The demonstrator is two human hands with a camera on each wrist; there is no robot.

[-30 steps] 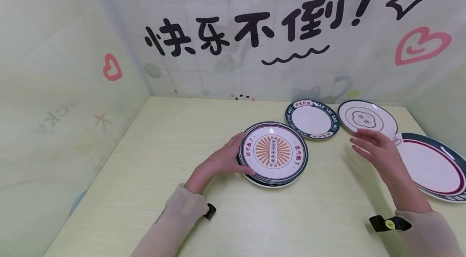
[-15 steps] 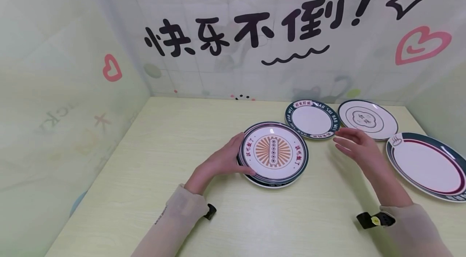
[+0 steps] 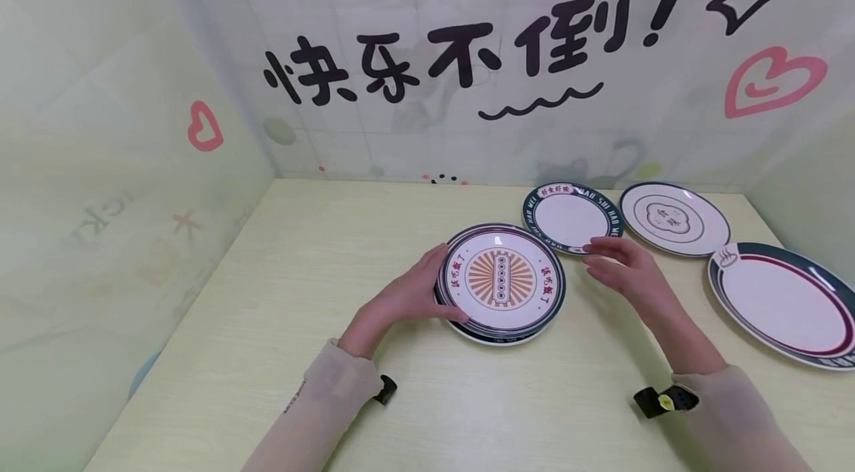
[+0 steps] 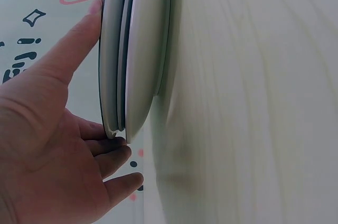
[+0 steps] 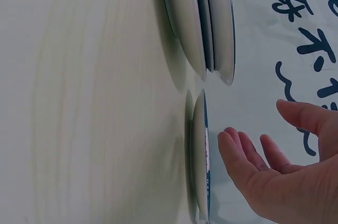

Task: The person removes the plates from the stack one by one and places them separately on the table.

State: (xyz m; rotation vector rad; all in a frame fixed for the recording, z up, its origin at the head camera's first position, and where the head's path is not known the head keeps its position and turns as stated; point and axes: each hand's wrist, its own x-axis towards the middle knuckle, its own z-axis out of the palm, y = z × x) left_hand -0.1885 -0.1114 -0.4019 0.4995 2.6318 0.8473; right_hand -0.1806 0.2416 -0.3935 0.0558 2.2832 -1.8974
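A stack of plates (image 3: 528, 312) sits on the table's middle, its top plate printed with an orange sunburst. My left hand (image 3: 407, 297) grips the stack's left rim, thumb on the near side and fingers at the far left. The left wrist view shows several plate edges (image 4: 140, 60) layered together, with the thumb tip against the top one. My right hand (image 3: 634, 279) hovers, fingers relaxed and holding nothing, by the near edge of a small dark-rimmed plate (image 3: 571, 221). A gap shows between that hand (image 5: 280, 174) and the small plate (image 5: 200, 160) in the right wrist view.
A white plate with a thin dark rim (image 3: 695, 216) lies at the back right. In front of it is a large oval plate (image 3: 781, 301) with a dark green and red border. A printed cloth (image 3: 401, 138) closes off the table's (image 3: 280, 249) back and sides.
My right hand has moved left, from beside the large oval plate to the near edge of the small dark-rimmed plate. My left hand and the stack have stayed put.
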